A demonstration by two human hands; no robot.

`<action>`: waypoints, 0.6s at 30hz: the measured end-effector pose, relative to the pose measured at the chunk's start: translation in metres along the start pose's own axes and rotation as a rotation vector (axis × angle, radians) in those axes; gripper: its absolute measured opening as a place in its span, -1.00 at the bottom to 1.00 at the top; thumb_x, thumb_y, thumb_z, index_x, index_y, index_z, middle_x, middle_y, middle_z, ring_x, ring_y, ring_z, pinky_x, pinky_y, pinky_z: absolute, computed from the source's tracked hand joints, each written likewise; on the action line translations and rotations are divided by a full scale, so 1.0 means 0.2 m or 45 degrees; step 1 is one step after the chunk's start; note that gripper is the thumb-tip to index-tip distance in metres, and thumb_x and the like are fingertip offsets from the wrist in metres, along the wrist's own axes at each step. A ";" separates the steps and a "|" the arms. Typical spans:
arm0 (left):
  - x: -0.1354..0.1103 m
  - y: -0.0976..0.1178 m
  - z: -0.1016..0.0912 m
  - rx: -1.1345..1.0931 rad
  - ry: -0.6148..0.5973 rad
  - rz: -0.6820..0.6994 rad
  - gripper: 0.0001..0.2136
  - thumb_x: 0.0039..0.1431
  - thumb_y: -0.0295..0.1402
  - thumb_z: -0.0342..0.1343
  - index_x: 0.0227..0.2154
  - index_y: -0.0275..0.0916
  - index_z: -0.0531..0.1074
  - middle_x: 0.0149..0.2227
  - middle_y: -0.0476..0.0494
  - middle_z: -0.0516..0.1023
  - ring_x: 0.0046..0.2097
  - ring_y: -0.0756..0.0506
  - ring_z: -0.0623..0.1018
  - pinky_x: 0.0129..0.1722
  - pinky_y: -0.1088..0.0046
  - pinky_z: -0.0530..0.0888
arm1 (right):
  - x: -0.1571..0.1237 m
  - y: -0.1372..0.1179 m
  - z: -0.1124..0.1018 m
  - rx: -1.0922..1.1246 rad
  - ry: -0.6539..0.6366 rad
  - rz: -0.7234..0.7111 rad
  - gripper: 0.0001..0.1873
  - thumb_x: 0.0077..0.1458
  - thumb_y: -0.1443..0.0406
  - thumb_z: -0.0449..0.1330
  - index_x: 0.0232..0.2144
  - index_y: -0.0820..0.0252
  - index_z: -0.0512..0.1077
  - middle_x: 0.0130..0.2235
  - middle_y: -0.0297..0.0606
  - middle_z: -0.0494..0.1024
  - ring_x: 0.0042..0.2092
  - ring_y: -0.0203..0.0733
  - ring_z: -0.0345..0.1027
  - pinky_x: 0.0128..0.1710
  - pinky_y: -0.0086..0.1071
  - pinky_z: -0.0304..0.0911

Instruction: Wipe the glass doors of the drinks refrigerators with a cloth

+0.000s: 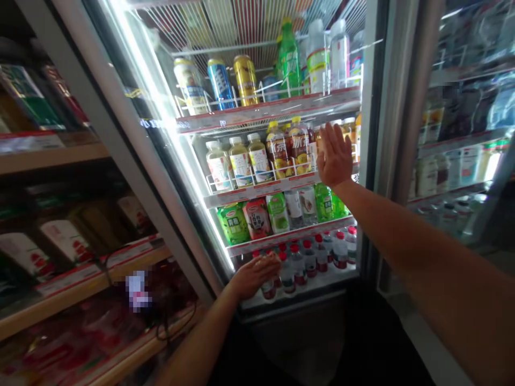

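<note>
My right hand (333, 155) is raised flat, fingers up and together, palm turned away from me, in front of the yellow-capped drink bottles (277, 153) on the second shelf of a lit drinks fridge (372, 134). I cannot tell whether it is pressing on glass. Lower down, my left hand (255, 274) reaches to the bottom shelf, fingers curled over the top of a red-capped water bottle (269, 289) at the left end of a row of such bottles (322, 254).
Cans (245, 79) and tall bottles fill the top shelf, and green and red pouches (257, 217) fill the third. A grey door frame (120, 145) slants on the left, with wooden shelves of packaged goods (64, 236) beyond it. Another glass-fronted fridge (458, 139) stands to the right.
</note>
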State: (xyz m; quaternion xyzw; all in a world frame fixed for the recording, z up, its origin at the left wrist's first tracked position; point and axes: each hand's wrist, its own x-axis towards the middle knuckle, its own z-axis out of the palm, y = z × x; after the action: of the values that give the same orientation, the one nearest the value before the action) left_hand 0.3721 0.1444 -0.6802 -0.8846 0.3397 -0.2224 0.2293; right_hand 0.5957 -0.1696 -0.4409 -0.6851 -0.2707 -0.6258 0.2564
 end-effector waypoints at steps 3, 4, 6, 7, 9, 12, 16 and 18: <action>0.05 -0.08 -0.09 0.006 0.042 -0.008 -0.53 0.38 -0.40 -0.10 0.30 -0.01 0.24 0.31 0.01 0.32 0.39 -0.02 0.19 0.43 0.23 0.00 | 0.00 0.00 0.00 0.009 -0.017 -0.002 -0.35 0.32 0.27 -0.16 0.43 0.11 -0.01 0.42 -0.33 0.04 0.45 -0.09 -0.18 0.44 -0.01 -0.15; 0.06 -0.10 -0.12 0.016 0.044 -0.020 -0.54 0.38 -0.40 -0.10 0.30 -0.02 0.26 0.31 -0.01 0.33 0.39 -0.03 0.20 0.43 0.23 -0.02 | 0.00 0.00 -0.01 0.004 -0.032 -0.004 -0.35 0.33 0.27 -0.16 0.43 0.10 -0.04 0.43 -0.34 0.03 0.46 -0.11 -0.20 0.44 -0.01 -0.16; 0.09 -0.16 -0.19 0.044 0.048 -0.049 -0.56 0.40 -0.36 -0.10 0.29 -0.03 0.28 0.30 -0.02 0.34 0.39 -0.04 0.21 0.44 0.22 -0.05 | 0.00 0.00 -0.01 -0.004 -0.053 0.000 -0.35 0.34 0.26 -0.17 0.44 0.06 -0.06 0.43 -0.37 0.01 0.46 -0.12 -0.22 0.45 -0.04 -0.17; 0.11 -0.18 -0.23 0.062 0.058 -0.055 -0.57 0.40 -0.34 -0.10 0.28 -0.04 0.29 0.30 -0.01 0.34 0.39 -0.05 0.20 0.44 0.21 -0.07 | 0.00 0.00 -0.01 -0.005 -0.055 0.004 -0.36 0.34 0.25 -0.18 0.44 0.06 -0.06 0.43 -0.38 0.01 0.46 -0.12 -0.22 0.45 -0.04 -0.18; 0.13 -0.23 -0.30 0.109 0.101 -0.054 -0.58 0.40 -0.33 -0.08 0.28 -0.05 0.30 0.30 -0.01 0.34 0.40 -0.05 0.16 0.45 0.20 -0.11 | 0.00 0.00 -0.02 -0.001 -0.052 0.010 -0.36 0.34 0.25 -0.18 0.43 0.09 -0.03 0.43 -0.37 0.03 0.46 -0.09 -0.20 0.44 -0.02 -0.18; 0.18 -0.29 -0.42 0.201 0.170 -0.063 -0.57 0.39 -0.37 -0.07 0.27 -0.04 0.30 0.30 0.00 0.33 0.41 -0.05 0.12 0.45 0.18 -0.16 | 0.00 0.00 -0.01 0.017 -0.058 0.011 -0.36 0.33 0.26 -0.18 0.42 0.14 -0.01 0.42 -0.30 0.06 0.46 -0.07 -0.20 0.43 0.04 -0.16; 0.23 -0.38 -0.56 0.324 0.235 -0.153 -0.56 0.36 -0.41 -0.04 0.26 -0.02 0.31 0.29 -0.02 0.35 0.41 -0.08 0.12 0.45 0.16 -0.22 | 0.01 0.00 -0.01 0.025 -0.057 0.009 -0.34 0.31 0.27 -0.16 0.42 0.15 0.01 0.42 -0.26 0.06 0.46 -0.09 -0.20 0.43 0.04 -0.17; 0.25 -0.42 -0.63 0.394 0.308 -0.184 -0.55 0.35 -0.41 -0.01 0.27 -0.03 0.30 0.29 -0.04 0.36 0.42 -0.08 0.11 0.45 0.17 -0.24 | 0.01 0.00 -0.01 0.036 -0.063 0.013 -0.34 0.30 0.28 -0.16 0.42 0.14 0.01 0.42 -0.26 0.07 0.46 -0.08 -0.20 0.43 0.04 -0.18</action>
State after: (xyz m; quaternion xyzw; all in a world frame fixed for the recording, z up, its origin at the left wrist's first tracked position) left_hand 0.3788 0.1338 -0.5214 -0.8278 0.2622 -0.3923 0.3033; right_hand 0.5949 -0.1703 -0.4391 -0.6979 -0.2824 -0.6035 0.2625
